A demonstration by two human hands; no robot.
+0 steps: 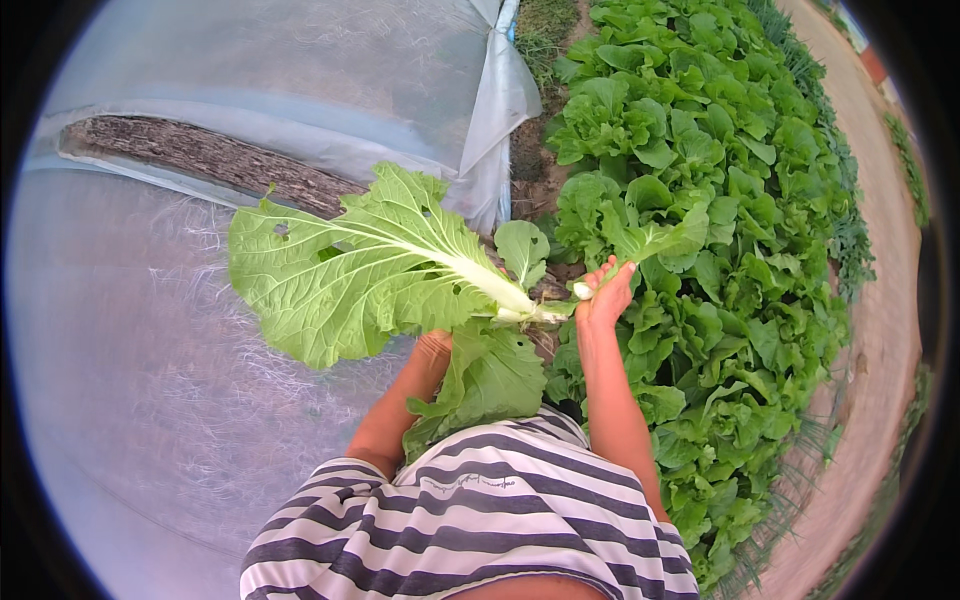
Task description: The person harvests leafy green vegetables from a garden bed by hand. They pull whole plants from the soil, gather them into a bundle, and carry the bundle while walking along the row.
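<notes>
A leafy cabbage plant (480,277) with a thick white midrib and holes in its leaves is held up in front of me, its cut or root end pointing right. My left hand (436,343) reaches under it and carries it; the fingers are hidden by the leaves. A large green leaf (495,375) hangs down from the plant towards my shirt. To the right, my right hand (609,294) is closed around a smaller leaf (660,238), whose pale stalk end sticks out on the left of the fist, close to the plant's base.
Dense leafy greens (712,300) fill the bed on the right, with a dirt path (877,247) beyond. Translucent plastic sheeting (150,315) spreads over the left side. A weathered wooden log (202,154) lies along its fold. Narrow bare soil (531,161) separates sheeting and bed.
</notes>
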